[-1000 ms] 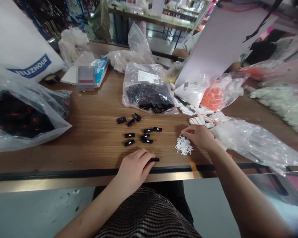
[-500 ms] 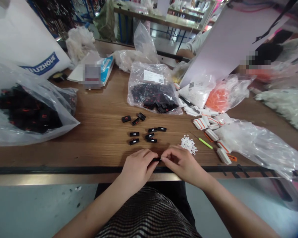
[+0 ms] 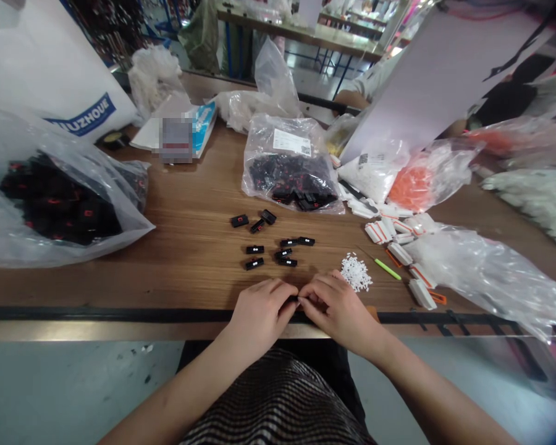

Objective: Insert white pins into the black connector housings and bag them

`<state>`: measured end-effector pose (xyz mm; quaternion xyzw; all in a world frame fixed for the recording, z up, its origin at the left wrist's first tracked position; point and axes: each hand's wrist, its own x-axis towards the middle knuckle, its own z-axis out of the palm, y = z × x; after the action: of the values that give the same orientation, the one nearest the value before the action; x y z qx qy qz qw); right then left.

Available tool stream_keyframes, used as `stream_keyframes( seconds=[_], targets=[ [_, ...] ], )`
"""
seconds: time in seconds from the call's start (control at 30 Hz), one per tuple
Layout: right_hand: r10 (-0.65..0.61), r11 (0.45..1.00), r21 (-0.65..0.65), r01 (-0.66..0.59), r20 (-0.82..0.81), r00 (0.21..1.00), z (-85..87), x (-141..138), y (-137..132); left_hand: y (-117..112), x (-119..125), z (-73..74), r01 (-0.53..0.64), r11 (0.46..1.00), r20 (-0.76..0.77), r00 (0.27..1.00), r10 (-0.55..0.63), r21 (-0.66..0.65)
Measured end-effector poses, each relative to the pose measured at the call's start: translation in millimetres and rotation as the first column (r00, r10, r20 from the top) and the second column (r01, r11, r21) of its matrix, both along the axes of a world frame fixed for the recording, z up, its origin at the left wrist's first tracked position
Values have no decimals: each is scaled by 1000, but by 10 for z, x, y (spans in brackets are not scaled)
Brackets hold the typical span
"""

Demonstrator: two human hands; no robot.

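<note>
Near the table's front edge my left hand (image 3: pixel 261 314) is closed around a small black plastic connector (image 3: pixel 293 299), mostly covered by the fingers. My right hand (image 3: pixel 337 311) meets it from the right, thumb and forefinger pinched at the connector's end; anything between those fingertips is too small to make out. Beyond the hands lie several black connectors (image 3: pixel 254 250) with paired white marks on their faces. Farther back are three black connectors (image 3: pixel 240 220), at least two with red showing. A pile of tiny white pieces (image 3: pixel 356 273) sits just past my right hand.
A green-handled pick (image 3: pixel 388 269) lies right of the pile, near white-and-orange housings (image 3: pixel 421 294) and a clear bag (image 3: pixel 486 266). Bagged black connectors stand at the left (image 3: pixel 60 204) and back middle (image 3: pixel 294 167). A bag of orange parts (image 3: pixel 410 185) is at the back right.
The view has shifted slightly. My right hand has come a little closer to my left, and less of the black connector shows between the fingertips. The things on the table have stayed put.
</note>
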<state>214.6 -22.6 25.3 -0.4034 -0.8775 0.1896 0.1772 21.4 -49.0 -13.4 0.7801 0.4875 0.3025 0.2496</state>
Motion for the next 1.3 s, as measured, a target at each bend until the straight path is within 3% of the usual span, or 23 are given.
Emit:
stream_keyframes(
  seconds=[0.2, 0.5, 0.73, 0.93, 1.1, 1.2, 1.3],
  targets=[
    [12, 1000, 23, -13, 16, 1000, -32, 23, -24, 2, -1, 5, -2, 1000, -3, 1000, 2, -15],
    [-57, 992, -118, 54, -18, 998, 1, 14, -11, 1, 4, 16, -21, 1000, -18, 1000, 21, -4],
    [65, 995, 66, -72, 99, 993, -9, 60, -41, 2, 5, -5, -26, 1000, -24, 999, 26, 7],
    [34, 986, 159, -50, 98, 995, -20, 128, -67, 5, 4, -20, -30, 1000, -8, 1000, 30, -3],
    [67, 959, 255, -125, 228, 971, -28, 45, -151, 0, -4, -26, -22, 1000, -5, 1000, 22, -16],
    [64, 976, 191, -100, 190, 980, 5, 14, -145, -2, -1, -15, -27, 1000, -20, 999, 27, -10],
    [-8, 998, 55, 8, 0, 1000, 43, 182, 14, 2, 3, 1, -27, 1000, -26, 999, 27, 1]
  ],
)
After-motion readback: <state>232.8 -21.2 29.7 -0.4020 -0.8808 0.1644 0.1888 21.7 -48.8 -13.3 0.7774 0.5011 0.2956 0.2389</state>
